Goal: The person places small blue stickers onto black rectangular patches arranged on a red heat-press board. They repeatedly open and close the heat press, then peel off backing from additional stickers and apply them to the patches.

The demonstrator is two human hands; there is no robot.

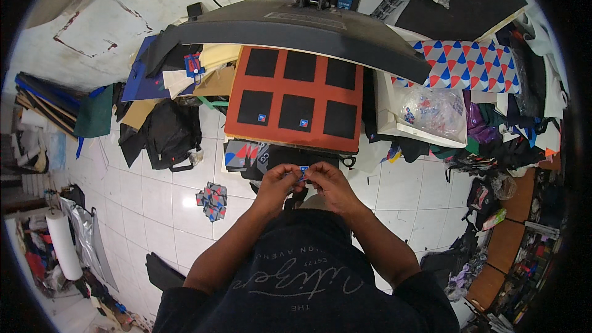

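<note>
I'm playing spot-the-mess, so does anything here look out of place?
Yes, maybe the pile of patterned pieces on the tiled floor, left of the person's left hand. They're heaped every which way, while the black squares sit in two rows on the orange pad.

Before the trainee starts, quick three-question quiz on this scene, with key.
1. Count: how many black squares on the orange pad carry a small blue patch?
2. True or false: the white box sits to the right of the pad.
3. Name it: what do the left hand and right hand hold between them?

Key:
1. Two, the left and middle ones of the near row.
2. True.
3. Another small patch, mostly blue.
</note>
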